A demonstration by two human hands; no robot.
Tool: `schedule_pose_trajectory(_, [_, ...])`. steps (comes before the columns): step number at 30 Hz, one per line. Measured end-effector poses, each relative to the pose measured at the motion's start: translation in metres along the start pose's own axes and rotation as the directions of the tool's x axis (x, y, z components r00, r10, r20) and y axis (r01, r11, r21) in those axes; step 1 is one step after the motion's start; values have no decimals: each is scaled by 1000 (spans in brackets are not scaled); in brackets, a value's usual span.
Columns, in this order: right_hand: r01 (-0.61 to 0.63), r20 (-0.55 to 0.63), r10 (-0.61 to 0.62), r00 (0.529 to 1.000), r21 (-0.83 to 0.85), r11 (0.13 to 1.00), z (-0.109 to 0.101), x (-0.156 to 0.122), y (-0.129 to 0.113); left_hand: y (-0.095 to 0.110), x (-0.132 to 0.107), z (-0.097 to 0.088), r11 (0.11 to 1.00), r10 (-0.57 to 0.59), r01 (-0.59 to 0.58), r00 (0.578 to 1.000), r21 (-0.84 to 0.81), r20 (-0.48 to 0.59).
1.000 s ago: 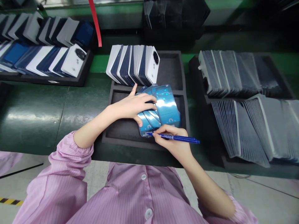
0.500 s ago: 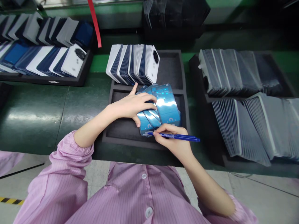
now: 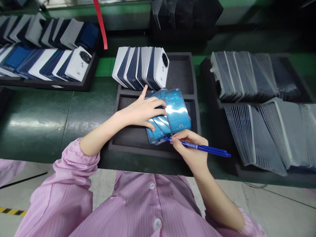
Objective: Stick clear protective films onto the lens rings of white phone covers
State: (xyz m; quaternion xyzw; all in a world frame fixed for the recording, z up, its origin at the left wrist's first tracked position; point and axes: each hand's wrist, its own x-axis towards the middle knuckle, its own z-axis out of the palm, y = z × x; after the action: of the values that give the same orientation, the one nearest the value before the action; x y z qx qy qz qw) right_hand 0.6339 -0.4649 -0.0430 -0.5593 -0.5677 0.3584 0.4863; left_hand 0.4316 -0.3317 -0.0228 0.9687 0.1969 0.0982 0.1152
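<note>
My left hand lies with fingers spread across several fanned phone back panels covered in shiny blue film. Its fingertips touch the film, and the thumb rests near the panels' lower left part. Between the fingers and thumb of my right hand is a slim blue marker pen. The pen's tip points left at the lower edge of the fanned panels; whether it touches is too small to tell. Under the panels is a dark foam tray. In its rear compartment stands a row of white and dark blue panels.
At the left, a black tray holds rows of white and blue panels. Another black tray at the right carries grey film-covered panels. More dark panels stand at the back. A red strip hangs behind the tray.
My right hand and the pen have shifted right, the pen's tip moving along the panels' lower edge. My left thumb has slid up and right over the film.
</note>
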Motion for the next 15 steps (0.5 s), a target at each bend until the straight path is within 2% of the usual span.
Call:
schedule_pose_trajectory(3, [24, 31, -24, 999, -22, 999, 0, -1, 0, 1, 2, 5, 998, 2, 0, 1000, 62, -31])
schedule_pose_trajectory(8, [65, 203, -34, 979, -146, 987, 3, 2, 1, 3, 6, 12, 988, -2, 13, 998, 152, -70])
schedule_pose_trajectory(11, [63, 184, -33, 982, -156, 986, 4, 3, 2, 2, 5, 12, 989, 1, 10, 997, 145, -76])
schedule_pose_trajectory(15, [60, 182, -31, 983, -153, 986, 5, 4, 2, -2, 1, 5, 999, 8, -7, 1000, 36, -28])
